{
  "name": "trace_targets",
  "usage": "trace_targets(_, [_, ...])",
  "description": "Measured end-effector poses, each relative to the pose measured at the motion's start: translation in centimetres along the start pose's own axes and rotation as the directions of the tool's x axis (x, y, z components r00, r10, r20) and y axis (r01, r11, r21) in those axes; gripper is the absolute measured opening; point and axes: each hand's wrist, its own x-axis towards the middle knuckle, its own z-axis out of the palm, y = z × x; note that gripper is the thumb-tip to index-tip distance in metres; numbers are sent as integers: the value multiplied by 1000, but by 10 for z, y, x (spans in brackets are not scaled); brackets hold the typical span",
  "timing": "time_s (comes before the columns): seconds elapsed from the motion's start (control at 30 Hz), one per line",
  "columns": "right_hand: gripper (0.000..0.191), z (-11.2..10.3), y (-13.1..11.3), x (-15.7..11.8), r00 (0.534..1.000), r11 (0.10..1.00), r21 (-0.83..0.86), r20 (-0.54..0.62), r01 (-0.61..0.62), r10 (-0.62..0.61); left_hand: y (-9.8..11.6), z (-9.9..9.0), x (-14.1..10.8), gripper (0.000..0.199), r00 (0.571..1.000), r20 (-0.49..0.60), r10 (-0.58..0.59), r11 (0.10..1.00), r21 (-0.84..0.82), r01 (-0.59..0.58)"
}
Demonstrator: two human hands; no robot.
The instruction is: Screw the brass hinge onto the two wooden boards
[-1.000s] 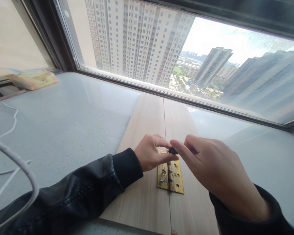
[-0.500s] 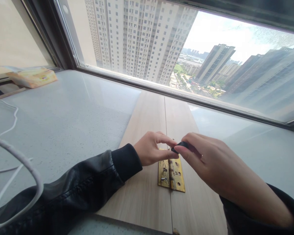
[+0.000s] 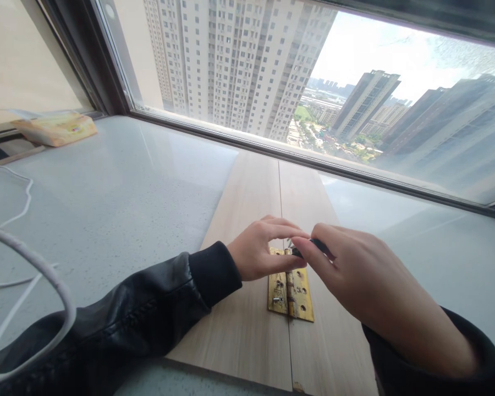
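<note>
A brass hinge (image 3: 303, 294) lies across the seam between two pale wooden boards (image 3: 247, 209), with a small screw (image 3: 278, 300) on its left leaf. Over the hinge's far end, my left hand (image 3: 268, 247) has its thumb and fingers closed around the tip of a small black object (image 3: 319, 245). My right hand (image 3: 346, 264) pinches the same black object from the right side. The fingers hide most of it, so what it is cannot be told.
A white cable (image 3: 53, 280) loops at the left over the speckled white surface (image 3: 127, 203). At the far left stands a tissue pack (image 3: 60, 129). The window frame (image 3: 231, 143) runs behind the boards.
My right hand has turned slightly, and the black object has tilted between the hands. The fingers of my left hand reach a little farther right. The view has shifted slightly.
</note>
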Motion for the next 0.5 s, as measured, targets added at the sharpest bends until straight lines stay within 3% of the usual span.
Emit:
trace_targets(0.07, [35, -2, 2, 0, 1000, 998, 63, 22, 21, -23, -2, -4, 1, 23, 997, 76, -5, 1000, -22, 7])
trace_targets(0.17, [29, -3, 0, 0, 998, 994, 108, 64, -15, 8, -3, -6, 0, 26, 997, 6, -80, 996, -37, 80])
trace_targets(0.37, [50, -3, -8, 1, 952, 941, -144, -31, -307, 306, 3, 4, -3, 28, 984, -122, -131, 991, 19, 134])
trace_targets(0.5, [51, -1, -7, 1, 972, 968, -117, 43, -224, 230, 2, 6, -3, 24, 974, -198, -108, 987, 96, 129])
